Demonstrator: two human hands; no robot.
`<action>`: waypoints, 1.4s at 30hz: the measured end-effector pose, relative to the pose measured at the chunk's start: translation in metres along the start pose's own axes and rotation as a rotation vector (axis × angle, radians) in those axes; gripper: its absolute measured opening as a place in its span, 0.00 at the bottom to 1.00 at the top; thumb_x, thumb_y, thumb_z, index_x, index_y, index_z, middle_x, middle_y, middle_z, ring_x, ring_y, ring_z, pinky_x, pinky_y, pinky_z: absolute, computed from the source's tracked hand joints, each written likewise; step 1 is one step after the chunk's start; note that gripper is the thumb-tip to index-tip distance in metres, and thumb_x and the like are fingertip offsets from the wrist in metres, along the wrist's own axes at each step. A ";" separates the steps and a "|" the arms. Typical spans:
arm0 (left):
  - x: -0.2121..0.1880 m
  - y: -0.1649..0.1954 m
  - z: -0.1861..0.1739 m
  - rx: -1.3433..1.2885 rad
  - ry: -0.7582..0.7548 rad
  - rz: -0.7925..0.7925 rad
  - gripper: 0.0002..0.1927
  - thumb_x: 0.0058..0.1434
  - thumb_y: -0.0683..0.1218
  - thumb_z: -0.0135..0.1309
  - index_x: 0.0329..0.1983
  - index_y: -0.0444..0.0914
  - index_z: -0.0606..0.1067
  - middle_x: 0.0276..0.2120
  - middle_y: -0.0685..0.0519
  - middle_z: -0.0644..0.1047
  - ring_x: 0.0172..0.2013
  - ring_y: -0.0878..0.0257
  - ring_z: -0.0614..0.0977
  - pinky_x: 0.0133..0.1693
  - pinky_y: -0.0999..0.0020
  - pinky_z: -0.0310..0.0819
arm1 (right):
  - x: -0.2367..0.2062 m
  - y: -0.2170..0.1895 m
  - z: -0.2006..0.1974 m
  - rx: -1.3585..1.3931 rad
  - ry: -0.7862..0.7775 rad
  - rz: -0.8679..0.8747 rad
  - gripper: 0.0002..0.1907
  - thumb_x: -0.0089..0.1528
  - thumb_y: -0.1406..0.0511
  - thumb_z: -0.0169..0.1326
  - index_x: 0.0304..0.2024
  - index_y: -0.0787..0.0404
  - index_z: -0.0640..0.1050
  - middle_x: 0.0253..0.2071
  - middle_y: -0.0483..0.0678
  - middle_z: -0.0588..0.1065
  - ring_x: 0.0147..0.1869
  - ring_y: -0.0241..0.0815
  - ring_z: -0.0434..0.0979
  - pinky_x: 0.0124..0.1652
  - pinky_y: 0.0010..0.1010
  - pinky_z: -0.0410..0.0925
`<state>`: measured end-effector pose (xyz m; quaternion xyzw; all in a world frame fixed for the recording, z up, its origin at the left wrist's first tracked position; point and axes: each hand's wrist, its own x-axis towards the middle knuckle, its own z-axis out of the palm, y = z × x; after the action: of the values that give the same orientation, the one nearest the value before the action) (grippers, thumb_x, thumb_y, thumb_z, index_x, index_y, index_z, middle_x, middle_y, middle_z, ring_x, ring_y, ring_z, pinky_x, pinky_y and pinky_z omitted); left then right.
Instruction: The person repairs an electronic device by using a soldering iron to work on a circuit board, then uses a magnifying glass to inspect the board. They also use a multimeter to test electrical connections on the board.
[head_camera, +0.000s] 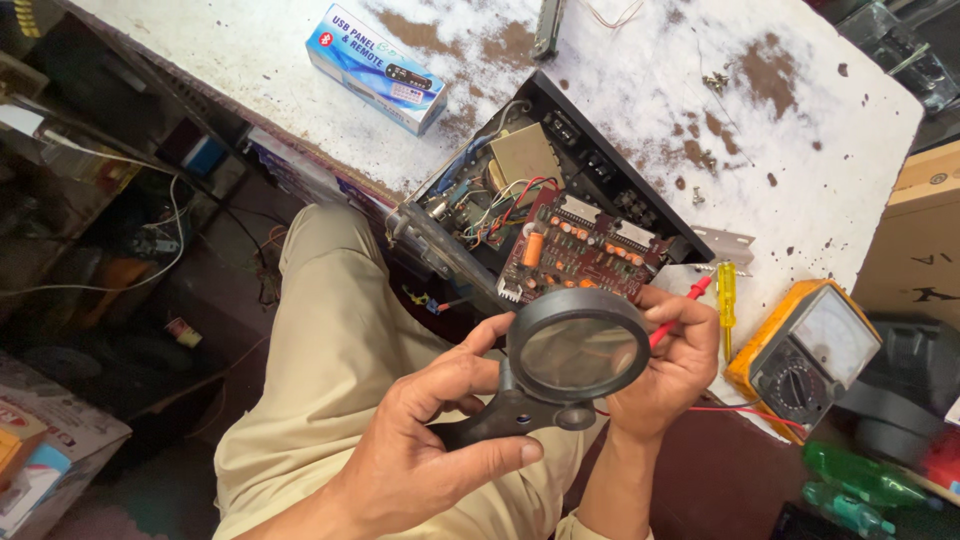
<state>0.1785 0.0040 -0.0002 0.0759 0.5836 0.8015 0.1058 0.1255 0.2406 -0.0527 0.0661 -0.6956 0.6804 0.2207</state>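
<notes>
Far left, a dim floor area with a cardboard box (40, 440) and loose cables (150, 250). Person's leg in khaki trousers (330, 350) runs up the middle-left. Blue carton (375, 68) lies on the white, stained counter (250, 40), upper left. Left hand (440, 420) is clamped on the black handle of the magnifier (565, 365), thumb along the handle, fingers curled over the top. Lens sits round and upright-ish between both hands, just below the board. Open black chassis (540, 190) rests at the counter edge, tilted toward the person, with coloured wires and a tan block inside. Red circuit board (585, 255) leans out of its front, orange capacitor on it. Right hand (675, 365) is closed around a red probe (690, 300), tip pointing up toward the board; thin red lead trails right. Yellow screwdriver (727, 300) lies just beside that hand on the counter. Metal bracket (725, 243) above it. Loose screws (715, 82) top right. Yellow analog multimeter (805, 350) sits at the counter's right edge. Green bottles (860, 490) lower right.
</notes>
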 end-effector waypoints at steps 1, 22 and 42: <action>-0.001 -0.002 -0.001 -0.011 0.007 0.017 0.20 0.55 0.41 0.71 0.50 0.37 0.81 0.53 0.51 0.82 0.73 0.55 0.69 0.48 0.68 0.72 | 0.001 0.000 0.001 -0.015 0.020 0.020 0.19 0.65 0.69 0.67 0.50 0.64 0.69 0.48 0.56 0.77 0.45 0.36 0.80 0.47 0.23 0.75; 0.030 0.006 -0.020 -0.300 0.039 -0.172 0.16 0.63 0.40 0.58 0.54 0.39 0.70 0.42 0.51 0.82 0.38 0.67 0.85 0.31 0.72 0.76 | 0.009 -0.019 0.017 -0.215 0.073 0.199 0.10 0.65 0.71 0.61 0.42 0.64 0.71 0.44 0.49 0.78 0.37 0.30 0.80 0.34 0.23 0.76; 0.073 0.055 -0.022 -0.439 0.057 -0.365 0.15 0.62 0.45 0.57 0.52 0.41 0.71 0.42 0.53 0.82 0.29 0.61 0.86 0.25 0.72 0.77 | 0.002 -0.041 0.029 -0.335 0.047 0.110 0.16 0.68 0.63 0.58 0.53 0.66 0.74 0.63 0.60 0.73 0.62 0.42 0.78 0.57 0.30 0.73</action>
<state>0.0978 -0.0134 0.0455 -0.0779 0.4029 0.8781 0.2459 0.1336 0.2104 -0.0140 -0.0258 -0.7966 0.5674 0.2071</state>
